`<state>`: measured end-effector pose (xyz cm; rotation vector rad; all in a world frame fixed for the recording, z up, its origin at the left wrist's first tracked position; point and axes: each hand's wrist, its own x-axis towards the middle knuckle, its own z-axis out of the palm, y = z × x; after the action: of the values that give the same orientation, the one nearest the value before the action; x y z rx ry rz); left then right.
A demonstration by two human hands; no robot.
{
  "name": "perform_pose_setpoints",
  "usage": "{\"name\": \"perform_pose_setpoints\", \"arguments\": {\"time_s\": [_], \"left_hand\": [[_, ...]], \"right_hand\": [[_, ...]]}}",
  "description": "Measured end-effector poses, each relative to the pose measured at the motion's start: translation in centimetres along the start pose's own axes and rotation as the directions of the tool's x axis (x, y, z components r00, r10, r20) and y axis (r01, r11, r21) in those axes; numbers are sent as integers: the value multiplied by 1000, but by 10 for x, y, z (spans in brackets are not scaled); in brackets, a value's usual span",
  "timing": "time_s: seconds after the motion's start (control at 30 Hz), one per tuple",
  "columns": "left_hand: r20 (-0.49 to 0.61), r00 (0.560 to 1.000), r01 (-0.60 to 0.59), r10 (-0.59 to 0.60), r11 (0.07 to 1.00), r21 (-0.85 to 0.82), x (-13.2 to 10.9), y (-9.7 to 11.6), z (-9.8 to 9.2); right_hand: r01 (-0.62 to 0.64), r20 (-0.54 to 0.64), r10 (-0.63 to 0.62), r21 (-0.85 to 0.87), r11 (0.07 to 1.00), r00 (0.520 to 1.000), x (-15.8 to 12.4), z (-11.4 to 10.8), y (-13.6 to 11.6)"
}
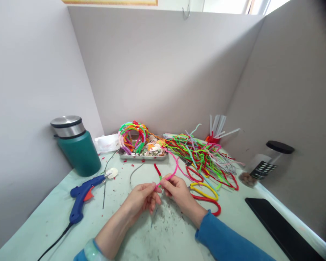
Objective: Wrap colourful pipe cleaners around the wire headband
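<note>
Left hand: the left hand [142, 197] hung in front of the tray [141, 156], over towards the viewer, with fingertips pinched together on the near end of the pink pipe cleaner [176, 167].
Right hand: the right hand [176, 190] sat just beside it, also in front of the tray, with thumb and forefinger clamped on the same pink pipe cleaner. The two hands were almost touching at the fingertips.
Pink pipe cleaner: it rose from the pinch and curved back up towards the tray's right corner, held clear of the table [43, 221].
Red-and-green piece [158, 170]: it stuck up from the pinch point, tilted towards the tray. How it was joined to the pink one could not be told.
Tray: a shallow metal one at the back of the table, holding bright wrapped hoops [132, 137] and small pale bits.
Pipe cleaner pile [203, 154]: a tangle sprawled out to the right of the tray, with a yellow loop [203, 188] and a red loop [212, 203] at its near edge, close by the right hand.
Glue gun [83, 197]: blue, lying on its side to the left of the tray and nearer the viewer, nozzle next to a white disc [113, 172].
Flask [77, 148]: green with a steel lid, upright, left of the tray.
Jar [263, 165]: clear, black-lidded, well to the right of the tray, against the wall.
</note>
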<state>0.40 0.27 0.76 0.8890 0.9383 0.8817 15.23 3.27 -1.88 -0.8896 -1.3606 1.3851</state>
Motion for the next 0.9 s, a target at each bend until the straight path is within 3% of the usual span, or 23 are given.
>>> {"name": "perform_pose_setpoints", "arguments": {"time_s": [0.23,0.53,0.73,0.9], "left_hand": [[33,999,12,-11,999,-40,-1,0,-2],[29,998,-64,64,998,-10,-3,2,0],[17,988,-155,155,977,148,-3,1,0],[-39,992,-108,121,966,235,2,0,-2]], "right_hand": [[25,-42,-23,43,999,999,1,0,-3],[29,-67,-29,8,1000,997,0,0,-4],[-12,-33,14,35,999,999,-1,1,-5],[43,-53,-43,-11,999,998,1,0,-3]]}}
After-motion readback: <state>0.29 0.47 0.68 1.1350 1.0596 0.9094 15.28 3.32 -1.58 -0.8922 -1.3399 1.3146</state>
